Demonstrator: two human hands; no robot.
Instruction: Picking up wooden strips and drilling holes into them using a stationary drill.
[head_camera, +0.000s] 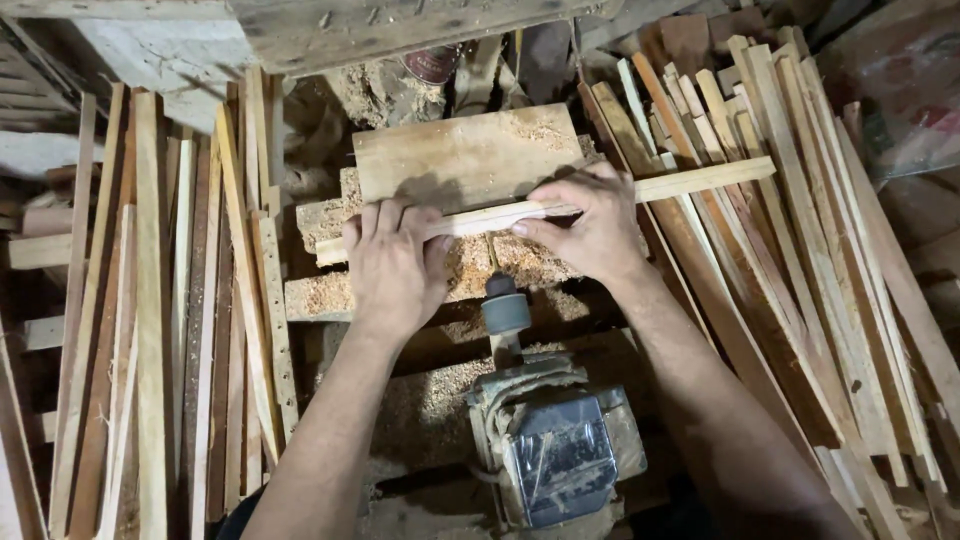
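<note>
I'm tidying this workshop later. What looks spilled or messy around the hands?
Sawdust lies heaped on the wooden block and platform beneath the slat both hands hold, and more coats the motor below. The motor's casing looks grimy and worn.
</note>
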